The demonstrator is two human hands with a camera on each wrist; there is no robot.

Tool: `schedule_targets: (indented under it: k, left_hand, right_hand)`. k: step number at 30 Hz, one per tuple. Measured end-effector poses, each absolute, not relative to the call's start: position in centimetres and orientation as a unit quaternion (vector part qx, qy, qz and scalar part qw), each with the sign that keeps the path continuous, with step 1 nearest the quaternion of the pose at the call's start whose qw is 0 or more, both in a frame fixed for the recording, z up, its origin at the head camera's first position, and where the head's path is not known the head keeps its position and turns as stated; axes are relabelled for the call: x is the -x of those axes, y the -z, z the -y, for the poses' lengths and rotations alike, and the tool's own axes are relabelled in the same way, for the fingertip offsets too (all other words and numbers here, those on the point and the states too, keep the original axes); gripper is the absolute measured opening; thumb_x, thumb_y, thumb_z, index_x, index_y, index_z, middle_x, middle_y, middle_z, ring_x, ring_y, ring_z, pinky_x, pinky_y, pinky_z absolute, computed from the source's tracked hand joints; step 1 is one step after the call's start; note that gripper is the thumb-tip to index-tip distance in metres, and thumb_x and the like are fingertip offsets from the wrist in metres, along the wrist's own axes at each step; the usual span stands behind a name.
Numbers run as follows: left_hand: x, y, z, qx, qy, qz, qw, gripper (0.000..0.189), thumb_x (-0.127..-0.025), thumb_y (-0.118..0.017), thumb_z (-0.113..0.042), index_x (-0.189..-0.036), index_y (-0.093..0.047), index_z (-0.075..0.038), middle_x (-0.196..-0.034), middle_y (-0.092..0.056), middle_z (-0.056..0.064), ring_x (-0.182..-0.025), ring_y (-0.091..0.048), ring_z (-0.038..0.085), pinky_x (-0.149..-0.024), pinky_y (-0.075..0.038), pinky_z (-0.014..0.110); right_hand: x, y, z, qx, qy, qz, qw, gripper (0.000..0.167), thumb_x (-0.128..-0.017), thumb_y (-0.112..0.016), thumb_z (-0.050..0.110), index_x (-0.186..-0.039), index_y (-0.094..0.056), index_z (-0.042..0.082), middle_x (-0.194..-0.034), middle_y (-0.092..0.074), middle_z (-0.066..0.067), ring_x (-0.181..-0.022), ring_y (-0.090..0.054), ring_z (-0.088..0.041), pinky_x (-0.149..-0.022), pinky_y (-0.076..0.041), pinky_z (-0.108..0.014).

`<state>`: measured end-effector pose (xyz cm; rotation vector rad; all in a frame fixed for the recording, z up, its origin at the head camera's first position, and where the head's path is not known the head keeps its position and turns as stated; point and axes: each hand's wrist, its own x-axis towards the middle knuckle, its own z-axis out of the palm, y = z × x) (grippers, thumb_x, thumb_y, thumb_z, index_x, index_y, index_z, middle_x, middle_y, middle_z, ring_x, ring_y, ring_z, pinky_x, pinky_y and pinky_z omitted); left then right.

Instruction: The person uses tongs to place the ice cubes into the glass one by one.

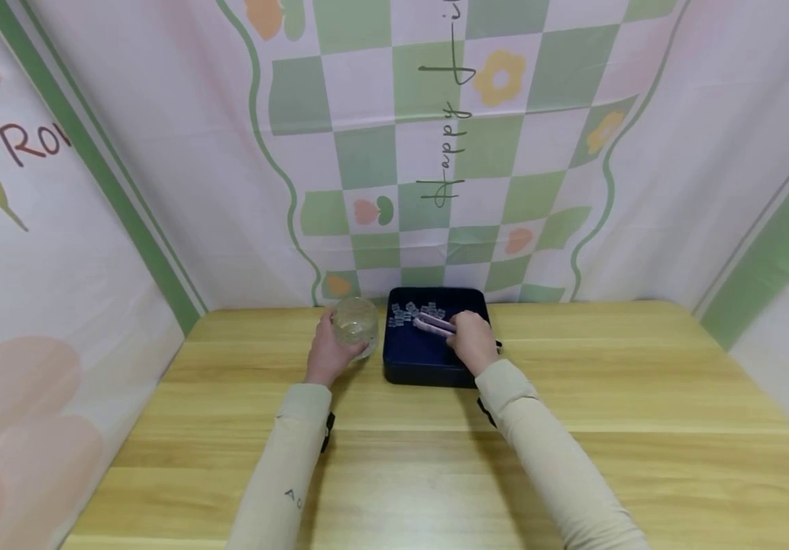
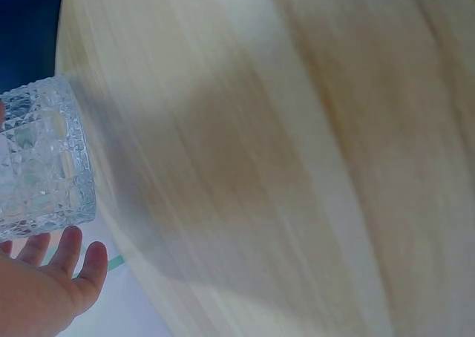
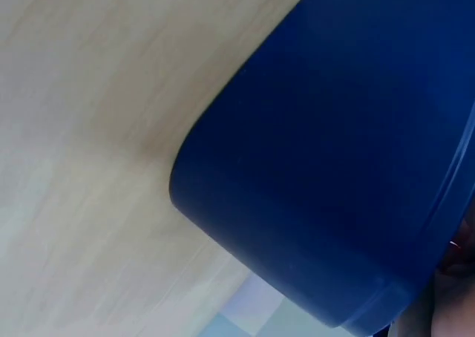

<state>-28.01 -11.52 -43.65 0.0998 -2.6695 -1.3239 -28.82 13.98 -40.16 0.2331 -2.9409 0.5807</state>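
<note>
I see the right hand (image 1: 473,342) gripping the tongs (image 1: 433,324) by the handle end, over the dark blue tray (image 1: 421,355). Their tips point at the clear cubes (image 1: 404,312) in its far left part; I can't tell whether they touch. The cubes look light, hard and slippery, so I'd pinch each across two opposite sides. Just left of the tray, the left hand (image 1: 328,353) holds the glass (image 1: 356,325) around its side. I judge it fairly heavy and breakable; its patterned wall should grip well.
</note>
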Motion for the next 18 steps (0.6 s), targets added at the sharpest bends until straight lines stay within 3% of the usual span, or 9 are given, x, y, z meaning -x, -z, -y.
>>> schedule_targets:
  k: [9, 18]
  left_hand:
    - [28.05, 43.61, 11.59, -0.033, 0.443, 0.893, 0.075, 0.091, -0.074, -0.08, -0.023, -0.146, -0.028, -0.004, -0.144, -0.043, 0.024, -0.13, -0.045, 0.042, -0.107, -0.039, 0.056]
    - [27.99, 43.46, 11.63, -0.032, 0.44, 0.895, 0.073, 0.09, -0.075, -0.08, -0.024, -0.146, -0.027, -0.004, -0.143, -0.043, 0.023, -0.13, -0.045, 0.042, -0.107, -0.04, 0.056]
  right_hand:
    - [28.79, 39.97, -14.0, -0.078, -0.197, 0.975, 0.062, 0.028, -0.081, -0.069, 0.004, -0.107, -0.069, -0.006, -0.106, -0.07, -0.023, -0.095, -0.066, -0.038, -0.083, -0.055, -0.047]
    - [28.98, 39.88, -13.82, -0.058, -0.206, 0.977, 0.021, 0.034, -0.084, -0.068, 0.007, -0.115, -0.065, -0.004, -0.116, -0.067, -0.023, -0.101, -0.064, -0.038, -0.086, -0.054, -0.047]
